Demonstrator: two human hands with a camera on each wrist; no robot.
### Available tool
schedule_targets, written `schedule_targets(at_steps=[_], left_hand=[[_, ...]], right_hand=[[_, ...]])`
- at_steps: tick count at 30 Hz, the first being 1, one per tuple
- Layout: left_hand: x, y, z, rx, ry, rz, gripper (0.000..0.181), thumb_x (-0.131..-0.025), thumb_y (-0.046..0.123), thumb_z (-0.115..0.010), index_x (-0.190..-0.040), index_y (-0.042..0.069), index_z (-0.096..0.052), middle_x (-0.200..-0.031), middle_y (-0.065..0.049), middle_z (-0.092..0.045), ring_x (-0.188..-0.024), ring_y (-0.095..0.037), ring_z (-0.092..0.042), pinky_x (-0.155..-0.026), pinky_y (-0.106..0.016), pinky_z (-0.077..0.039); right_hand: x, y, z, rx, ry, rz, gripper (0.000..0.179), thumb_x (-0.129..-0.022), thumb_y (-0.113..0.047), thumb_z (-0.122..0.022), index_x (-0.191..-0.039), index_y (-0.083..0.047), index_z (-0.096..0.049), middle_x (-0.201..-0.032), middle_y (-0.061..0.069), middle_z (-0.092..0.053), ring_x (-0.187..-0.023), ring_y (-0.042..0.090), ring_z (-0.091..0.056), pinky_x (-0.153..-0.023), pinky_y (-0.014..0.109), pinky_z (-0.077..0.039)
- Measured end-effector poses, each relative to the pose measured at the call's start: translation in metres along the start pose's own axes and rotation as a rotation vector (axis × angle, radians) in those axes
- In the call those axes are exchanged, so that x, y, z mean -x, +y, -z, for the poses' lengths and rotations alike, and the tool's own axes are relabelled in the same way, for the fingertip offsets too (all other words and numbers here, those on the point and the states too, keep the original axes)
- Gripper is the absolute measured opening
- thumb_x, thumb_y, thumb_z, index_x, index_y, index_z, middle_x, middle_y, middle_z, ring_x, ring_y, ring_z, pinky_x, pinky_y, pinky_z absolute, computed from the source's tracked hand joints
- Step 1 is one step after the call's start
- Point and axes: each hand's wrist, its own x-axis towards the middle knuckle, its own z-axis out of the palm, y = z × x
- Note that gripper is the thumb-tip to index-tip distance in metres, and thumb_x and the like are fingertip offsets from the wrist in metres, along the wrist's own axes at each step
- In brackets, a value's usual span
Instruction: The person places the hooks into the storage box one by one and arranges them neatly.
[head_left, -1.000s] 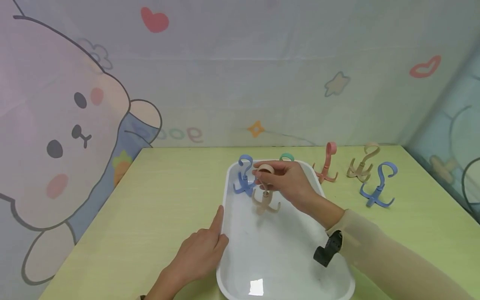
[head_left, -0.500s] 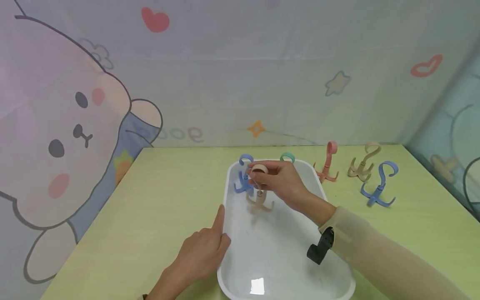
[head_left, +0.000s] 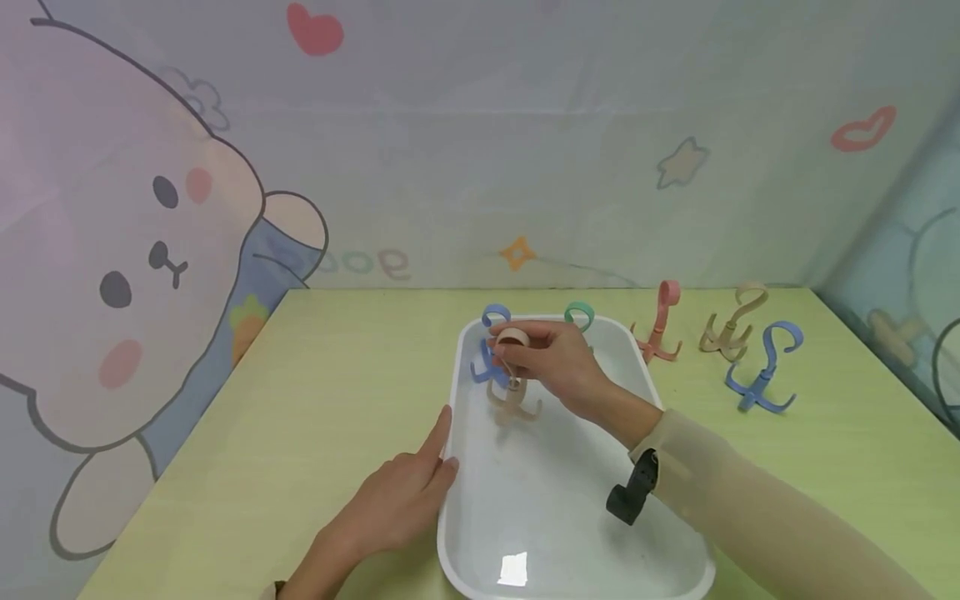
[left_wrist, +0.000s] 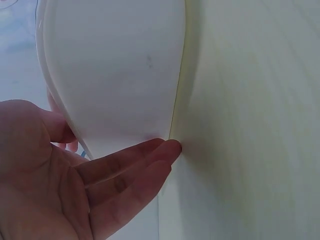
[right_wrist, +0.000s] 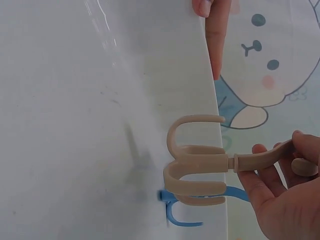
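My right hand [head_left: 566, 362] pinches the curved top of a beige four-pronged hanging hook [head_left: 513, 404] over the far left part of a white tray [head_left: 558, 517]. Its prongs point down toward the tray floor; the right wrist view shows the beige hook [right_wrist: 200, 162] with its stem between thumb and fingers. Just behind it in the tray stands a blue hook [head_left: 483, 367], partly covered by the hand. A green hook [head_left: 579, 313] is mostly hidden behind the same hand. My left hand [head_left: 397, 500] rests against the tray's left side, its straight fingers [left_wrist: 130, 165] touching the outer wall.
Right of the tray, a pink hook [head_left: 660, 325], another beige hook [head_left: 726, 333] and a second blue hook [head_left: 763, 379] stand on the light green table [head_left: 337, 375]. A printed curtain [head_left: 525, 150] hangs behind the table's far edge.
My right hand has moved a little left with the beige hook, closer to the blue hook in the tray. The left hand stays against the tray's side.
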Motion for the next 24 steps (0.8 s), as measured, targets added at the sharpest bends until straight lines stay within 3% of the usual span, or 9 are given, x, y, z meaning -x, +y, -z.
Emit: schedule_targets(at_steps=[5,24], left_hand=[[0.000,-0.002,0.002,0.008,-0.020,-0.007,0.065,-0.113,0.030,-0.043,-0.171,0.013,-0.017,-0.069,0.005,-0.053,-0.063,-0.014,-0.052,-0.062,-0.032,-0.041],[0.001,-0.004,-0.001,-0.005,-0.006,-0.016,0.067,-0.112,0.032,-0.044,-0.170,0.011,-0.018,-0.072,0.006,-0.054,-0.060,-0.012,-0.049,-0.058,-0.031,-0.039]], right_hand=[[-0.002,0.001,-0.003,-0.004,-0.010,-0.001,0.036,-0.098,-0.009,-0.074,-0.134,-0.003,-0.072,-0.131,0.014,-0.074,-0.109,0.018,-0.072,-0.096,0.038,-0.060],[-0.006,0.014,-0.013,-0.039,-0.017,-0.023,0.034,-0.098,-0.009,-0.074,-0.131,-0.002,-0.073,-0.128,0.013,-0.075,-0.104,0.017,-0.073,-0.094,0.036,-0.061]])
